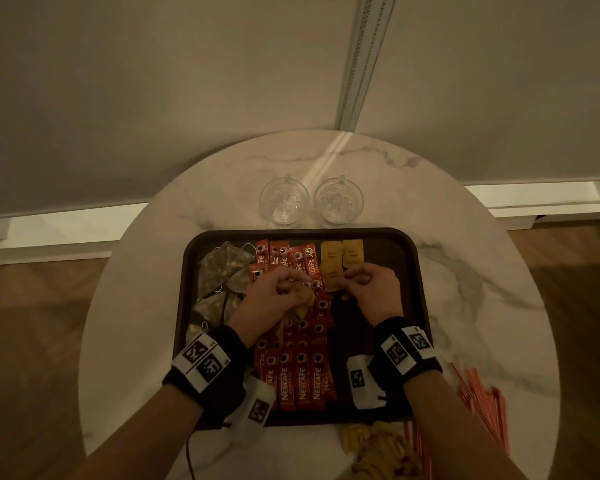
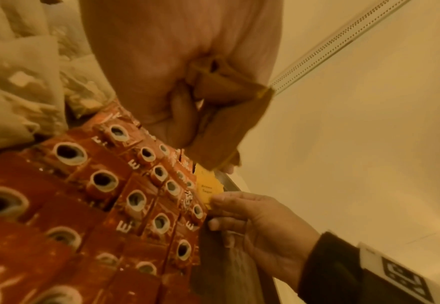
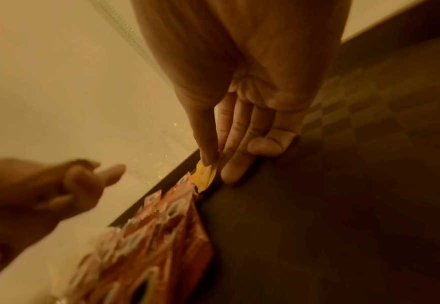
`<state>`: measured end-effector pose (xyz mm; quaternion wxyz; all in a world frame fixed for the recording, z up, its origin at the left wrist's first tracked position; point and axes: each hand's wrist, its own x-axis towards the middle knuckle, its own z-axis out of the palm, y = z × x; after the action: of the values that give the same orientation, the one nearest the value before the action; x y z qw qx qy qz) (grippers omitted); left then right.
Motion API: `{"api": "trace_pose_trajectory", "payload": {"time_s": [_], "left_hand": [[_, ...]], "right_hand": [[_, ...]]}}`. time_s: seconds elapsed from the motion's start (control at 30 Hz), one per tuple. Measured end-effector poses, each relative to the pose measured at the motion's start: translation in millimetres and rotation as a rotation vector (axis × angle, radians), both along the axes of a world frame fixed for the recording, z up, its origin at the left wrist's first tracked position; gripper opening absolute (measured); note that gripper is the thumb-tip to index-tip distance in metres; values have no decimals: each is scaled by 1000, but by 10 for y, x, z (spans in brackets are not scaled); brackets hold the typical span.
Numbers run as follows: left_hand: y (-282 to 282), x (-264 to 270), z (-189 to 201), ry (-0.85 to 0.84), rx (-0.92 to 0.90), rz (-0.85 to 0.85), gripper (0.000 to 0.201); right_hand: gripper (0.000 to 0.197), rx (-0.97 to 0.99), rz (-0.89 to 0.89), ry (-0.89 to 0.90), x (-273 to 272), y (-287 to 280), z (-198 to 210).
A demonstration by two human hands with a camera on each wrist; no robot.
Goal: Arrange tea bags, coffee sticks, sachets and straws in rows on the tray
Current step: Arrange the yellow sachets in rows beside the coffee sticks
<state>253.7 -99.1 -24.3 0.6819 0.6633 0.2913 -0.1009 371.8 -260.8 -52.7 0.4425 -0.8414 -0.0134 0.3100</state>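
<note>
The right hand [image 1: 369, 289] is pinching one yellow sachet [image 1: 332, 279] and laying it beside the coffee sticks [image 1: 293, 344] on the tray [image 1: 409, 258], while the left hand [image 1: 274, 299] is clutching spare sachets [image 2: 226, 115] as a ready supply, probably.

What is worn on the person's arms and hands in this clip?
The left hand and right hand are bare, with bare forearms. Each wrist carries a black band bearing white panels printed with black square fiducial markers, plus a white tagged block on its inner side. A thin dark cable hangs below the left wrist.
</note>
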Motion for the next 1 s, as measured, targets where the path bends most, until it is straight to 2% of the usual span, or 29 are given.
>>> {"api": "trace_pose_trajectory", "payload": {"time_s": [0.17, 0.27, 0.37, 0.5, 0.63, 0.73, 0.8, 0.93, 1.0], "left_hand": [[-49, 69, 28, -1, -22, 69, 15], [-75, 155, 54, -10, -4, 91, 10], [-97, 241, 86, -6, 11, 111, 9], [-141, 343, 112, 54, -59, 118, 9], [-221, 411, 166, 70, -254, 194, 18], [-280, 443, 190, 83, -257, 195, 20], [-283, 441, 147, 78, -173, 157, 19], [-329, 388, 95, -67, 314, 13, 16], [-395, 370, 134, -148, 437, -22, 16]], "right_hand": [[15, -258, 185, -150, 38, 30, -87], [24, -290, 210, -186, 24, -6, -44], [27, -67, 124, -132, -42, -76, 121], [20, 244, 119, 94, -174, -181, 378], [12, 331, 69, 122, -162, -236, 377], [10, 309, 46, 111, -110, -269, 374], [10, 311, 7, 114, -75, -294, 389], [8, 260, -55, 57, -32, -322, 378], [7, 251, -66, 18, -40, -312, 375]]}}
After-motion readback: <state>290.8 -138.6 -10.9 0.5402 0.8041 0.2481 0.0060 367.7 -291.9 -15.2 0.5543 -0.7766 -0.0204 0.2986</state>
